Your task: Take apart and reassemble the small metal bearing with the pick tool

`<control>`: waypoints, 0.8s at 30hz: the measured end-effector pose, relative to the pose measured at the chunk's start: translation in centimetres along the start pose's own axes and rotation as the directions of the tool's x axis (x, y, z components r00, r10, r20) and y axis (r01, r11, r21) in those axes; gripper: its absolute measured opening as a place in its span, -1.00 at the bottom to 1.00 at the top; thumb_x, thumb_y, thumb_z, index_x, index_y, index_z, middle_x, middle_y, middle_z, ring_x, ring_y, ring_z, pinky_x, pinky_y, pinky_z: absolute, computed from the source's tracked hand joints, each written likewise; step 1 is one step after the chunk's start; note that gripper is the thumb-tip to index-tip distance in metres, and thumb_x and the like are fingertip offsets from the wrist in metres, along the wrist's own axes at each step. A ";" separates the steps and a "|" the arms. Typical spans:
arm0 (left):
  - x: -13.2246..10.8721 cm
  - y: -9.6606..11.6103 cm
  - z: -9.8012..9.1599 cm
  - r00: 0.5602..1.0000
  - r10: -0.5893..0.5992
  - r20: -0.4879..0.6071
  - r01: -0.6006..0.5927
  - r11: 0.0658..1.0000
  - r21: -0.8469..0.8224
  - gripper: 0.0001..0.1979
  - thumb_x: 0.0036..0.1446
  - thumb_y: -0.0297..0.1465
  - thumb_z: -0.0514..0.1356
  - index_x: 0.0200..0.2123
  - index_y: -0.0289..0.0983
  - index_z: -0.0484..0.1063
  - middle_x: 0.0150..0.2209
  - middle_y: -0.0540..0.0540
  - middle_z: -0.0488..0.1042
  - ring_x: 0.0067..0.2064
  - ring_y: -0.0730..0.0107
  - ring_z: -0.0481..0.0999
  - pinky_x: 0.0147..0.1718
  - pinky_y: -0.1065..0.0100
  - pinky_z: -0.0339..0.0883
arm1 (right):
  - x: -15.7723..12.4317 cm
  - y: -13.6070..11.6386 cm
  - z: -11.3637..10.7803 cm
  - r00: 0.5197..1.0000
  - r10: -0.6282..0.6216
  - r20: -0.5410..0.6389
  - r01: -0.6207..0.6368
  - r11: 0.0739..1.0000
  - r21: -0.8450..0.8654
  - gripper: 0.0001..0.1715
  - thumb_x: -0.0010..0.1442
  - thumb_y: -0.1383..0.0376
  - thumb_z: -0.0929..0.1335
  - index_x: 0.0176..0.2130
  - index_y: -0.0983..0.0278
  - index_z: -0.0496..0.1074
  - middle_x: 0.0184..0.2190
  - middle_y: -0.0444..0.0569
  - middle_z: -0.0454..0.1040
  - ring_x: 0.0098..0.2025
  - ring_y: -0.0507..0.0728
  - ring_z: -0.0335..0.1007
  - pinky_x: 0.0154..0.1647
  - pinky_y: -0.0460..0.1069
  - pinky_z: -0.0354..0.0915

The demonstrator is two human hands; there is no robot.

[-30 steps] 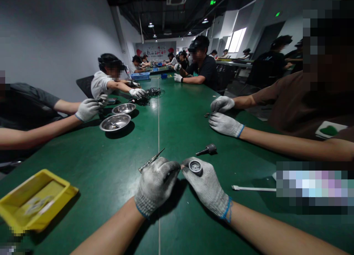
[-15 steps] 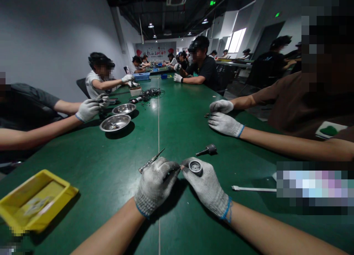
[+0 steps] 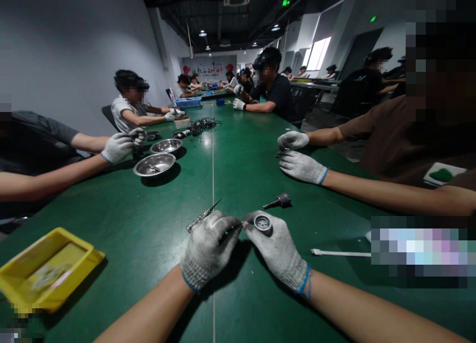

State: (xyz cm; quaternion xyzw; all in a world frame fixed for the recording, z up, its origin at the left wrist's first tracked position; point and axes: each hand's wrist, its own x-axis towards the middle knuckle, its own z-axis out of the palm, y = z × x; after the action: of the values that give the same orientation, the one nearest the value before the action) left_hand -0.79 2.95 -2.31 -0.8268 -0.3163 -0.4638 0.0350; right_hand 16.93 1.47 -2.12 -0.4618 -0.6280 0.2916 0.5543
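Note:
My left hand (image 3: 210, 249), in a white knit glove with darkened fingertips, is closed in a pinch. Its fingertips meet those of my right hand (image 3: 275, 249) at a tiny piece too small to name. My right hand, gloved alike, is closed too, with a round grey cup-shaped part (image 3: 263, 224) between thumb and forefinger, its open face up. Just beyond my left knuckles is a slim screwdriver-like tool (image 3: 204, 215); whether it touches the glove I cannot tell. A dark cylindrical part with a narrow stem (image 3: 279, 200) lies past my right hand.
A yellow tray (image 3: 91, 251) with small pale pieces stands left. Two steel bowls (image 3: 154, 164) sit farther off, near a heap of black cables (image 3: 203, 127). At right lie a white cable (image 3: 338, 254) and a blurred-out object. Co-workers' gloved hands (image 3: 303, 167) work along both table sides.
My own hands and the parts in them look unchanged. The far-left co-worker leans lower, hands drawn down, and the right co-worker's far hand has shifted slightly left.

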 end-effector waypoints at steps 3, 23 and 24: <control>0.0 0.0 0.0 1.000 0.004 0.001 -0.004 1.000 -0.002 -0.90 0.38 -0.45 0.18 -0.16 -0.27 0.51 -0.38 -0.07 0.54 -0.39 0.35 0.53 -0.40 0.37 0.43 | 0.0 0.0 0.0 1.000 0.006 -0.004 -0.006 1.000 0.002 -0.84 0.17 0.24 0.39 -0.40 0.24 0.54 -0.46 -0.01 0.66 -0.42 0.16 0.62 -0.37 -0.04 0.50; 0.1 -0.1 -0.1 1.000 0.013 0.015 -0.014 1.000 0.026 -0.84 0.42 -0.41 0.15 -0.18 -0.26 0.53 -0.39 -0.07 0.56 -0.40 0.38 0.55 -0.41 0.40 0.46 | 0.1 -0.3 -0.1 0.999 0.026 0.023 -0.026 1.000 -0.005 -0.83 0.17 0.23 0.39 -0.40 0.25 0.54 -0.46 -0.01 0.66 -0.42 0.15 0.60 -0.37 -0.04 0.48; 0.1 -0.1 -0.1 1.000 0.010 0.019 -0.010 1.000 0.028 -0.84 0.42 -0.41 0.15 -0.18 -0.27 0.53 -0.40 -0.07 0.55 -0.40 0.39 0.55 -0.40 0.40 0.46 | 0.1 -0.3 -0.1 0.999 0.027 0.026 -0.027 1.000 -0.002 -0.83 0.17 0.23 0.40 -0.40 0.25 0.54 -0.46 -0.02 0.66 -0.42 0.15 0.60 -0.38 -0.04 0.48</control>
State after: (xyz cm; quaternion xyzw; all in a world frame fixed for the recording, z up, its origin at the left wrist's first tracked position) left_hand -0.86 3.05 -2.19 -0.8322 -0.3190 -0.4511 0.0461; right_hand 16.95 1.43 -1.79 -0.4668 -0.6293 0.3045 0.5416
